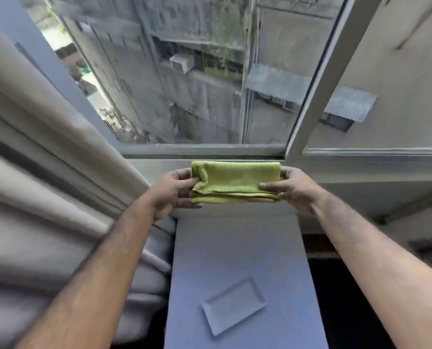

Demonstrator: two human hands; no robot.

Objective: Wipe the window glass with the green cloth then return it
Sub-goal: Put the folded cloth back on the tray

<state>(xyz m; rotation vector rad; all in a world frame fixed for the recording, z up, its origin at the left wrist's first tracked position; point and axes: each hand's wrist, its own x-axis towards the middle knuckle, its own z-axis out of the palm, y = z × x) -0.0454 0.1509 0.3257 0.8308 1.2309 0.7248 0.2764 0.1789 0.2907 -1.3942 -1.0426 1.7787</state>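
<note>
Beyond the sill, the window glass (pixel 197 79) fills the upper view, streaked and spotted, with a white frame post (pixel 318 79) dividing it from the pane on the right and a pale curtain (pixel 46 152) bunched along the left. Below it a blue-grey counter (pixel 240 248) runs toward the person, carrying a shallow rectangular tray (pixel 233 306) near its close end. Above the counter's far end, just under the frame, both hands hold the folded green cloth (pixel 235 181) level between them: the left hand (pixel 174 190) pinches its left edge, the right hand (pixel 298 188) its right edge, fingers closed on the fabric. The cloth is apart from the glass and well apart from the tray. The fold looks loose at the left, so it could fall open in a one-handed grip, and the wiping would go unevenly.
</note>
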